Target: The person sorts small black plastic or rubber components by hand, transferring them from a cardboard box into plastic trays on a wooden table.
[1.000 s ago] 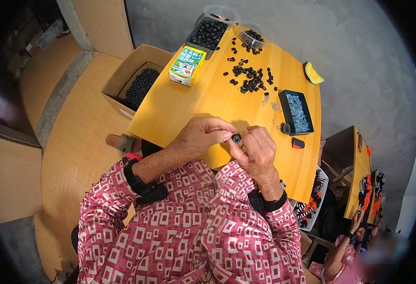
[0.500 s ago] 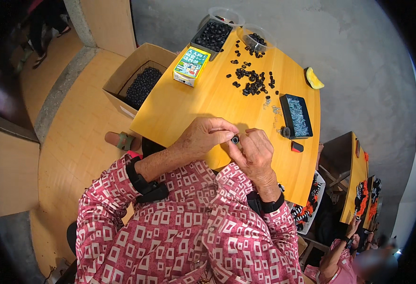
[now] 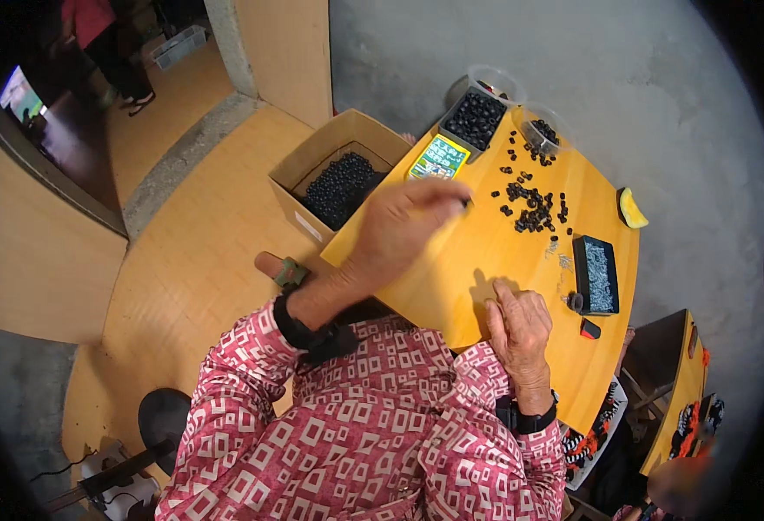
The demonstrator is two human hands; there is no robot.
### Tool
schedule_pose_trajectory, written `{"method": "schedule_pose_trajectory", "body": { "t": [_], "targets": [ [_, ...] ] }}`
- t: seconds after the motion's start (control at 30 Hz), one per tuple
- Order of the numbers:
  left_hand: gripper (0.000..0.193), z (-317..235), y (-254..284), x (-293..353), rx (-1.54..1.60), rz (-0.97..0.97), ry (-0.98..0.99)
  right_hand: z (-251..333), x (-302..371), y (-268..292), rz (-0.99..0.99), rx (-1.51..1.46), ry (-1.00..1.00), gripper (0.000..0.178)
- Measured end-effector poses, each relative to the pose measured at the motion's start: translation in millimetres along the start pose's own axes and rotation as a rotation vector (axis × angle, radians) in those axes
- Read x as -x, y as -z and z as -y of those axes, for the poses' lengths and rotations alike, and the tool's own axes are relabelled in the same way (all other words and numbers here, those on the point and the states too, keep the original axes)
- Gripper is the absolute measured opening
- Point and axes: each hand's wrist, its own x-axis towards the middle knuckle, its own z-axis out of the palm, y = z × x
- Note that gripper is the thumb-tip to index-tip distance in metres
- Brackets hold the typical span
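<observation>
My left hand (image 3: 403,227) is raised over the table's left side, blurred by motion. A small round black part (image 3: 465,202) is pinched at its fingertips; in the earlier frame it shows a hole in its middle. My right hand (image 3: 521,328) is low over the table's near edge, its fingers loosely stretched and nothing visible in them. Beyond the hands lie several loose black parts (image 3: 534,211) of the same sort. To the right of them is a black tray (image 3: 583,269) of small silvery pieces, with a few more scattered beside it.
A cardboard box (image 3: 291,178) with many small black pieces stands left of the table (image 3: 451,286). At the table's far end are a grey bin (image 3: 453,143) of black parts, clear tubs (image 3: 564,130) and a yellow-green carton (image 3: 438,158). A yellow fruit wedge (image 3: 632,210) lies at the right edge.
My hands have come apart. The left has moved up and away toward the cardboard box with the black part; the right has loosened and lowered. The view has swung left.
</observation>
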Motion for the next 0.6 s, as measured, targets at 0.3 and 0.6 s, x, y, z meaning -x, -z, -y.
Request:
{"method": "schedule_pose_trajectory", "body": {
  "t": [0.3, 0.6],
  "targets": [
    [0.033, 51.7, 112.5, -56.2, -0.385, -0.199, 0.122, -2.2, 2.3, -6.0, -0.024, -0.018, 0.004, 0.03],
    [0.021, -4.3, 53.0, 0.9, -0.231, 0.347, 0.324, -2.3, 2.3, 2.9, -0.024, 0.008, 0.004, 0.021]
  ]
}}
